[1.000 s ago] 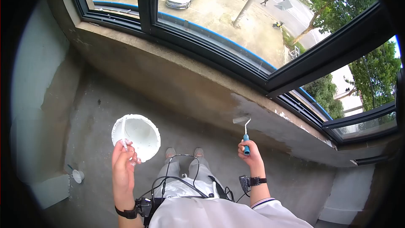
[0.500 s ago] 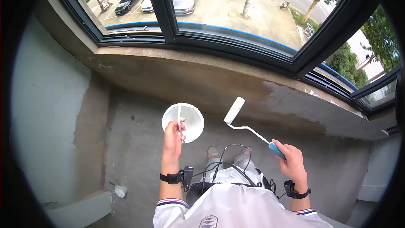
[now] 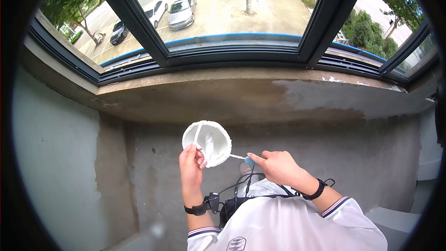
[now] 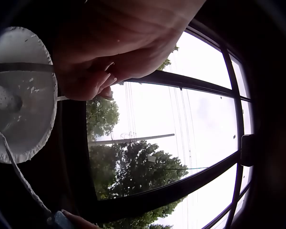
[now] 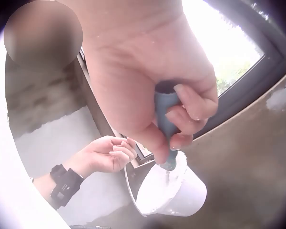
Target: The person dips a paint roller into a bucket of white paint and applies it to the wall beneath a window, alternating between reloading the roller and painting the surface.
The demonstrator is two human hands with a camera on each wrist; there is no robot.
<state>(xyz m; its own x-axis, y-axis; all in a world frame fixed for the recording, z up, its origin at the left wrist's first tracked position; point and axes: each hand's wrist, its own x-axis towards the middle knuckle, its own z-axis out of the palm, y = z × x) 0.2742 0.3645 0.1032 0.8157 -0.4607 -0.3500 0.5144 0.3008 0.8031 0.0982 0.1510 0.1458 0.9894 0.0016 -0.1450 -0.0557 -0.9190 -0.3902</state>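
Observation:
A white bucket (image 3: 224,135) hangs from its handle, which the left hand (image 3: 191,162) pinches in the head view. Its rim is crusted with white paint. The right hand (image 3: 282,167) grips the blue handle (image 3: 251,160) of a paint roller; in the right wrist view the fingers of the right hand (image 5: 152,81) curl round that handle (image 5: 168,114). The white roller head (image 3: 209,144) is inside the bucket, its metal rod crossing the rim. In the left wrist view the bucket (image 4: 35,114) is beside the left hand (image 4: 119,43).
A low wall (image 3: 195,102) with a lighter coated patch (image 3: 320,94) runs below dark-framed windows (image 3: 237,60). Pale green wall (image 3: 55,144) is at the left. Black cables (image 3: 239,181) hang at the person's waist. Grey floor (image 3: 158,172) lies beneath.
The right hand has moved from beside the low wall to the bucket, and the roller head has gone from outside the bucket to inside it. The view has turned; the left hand still holds the bucket's handle.

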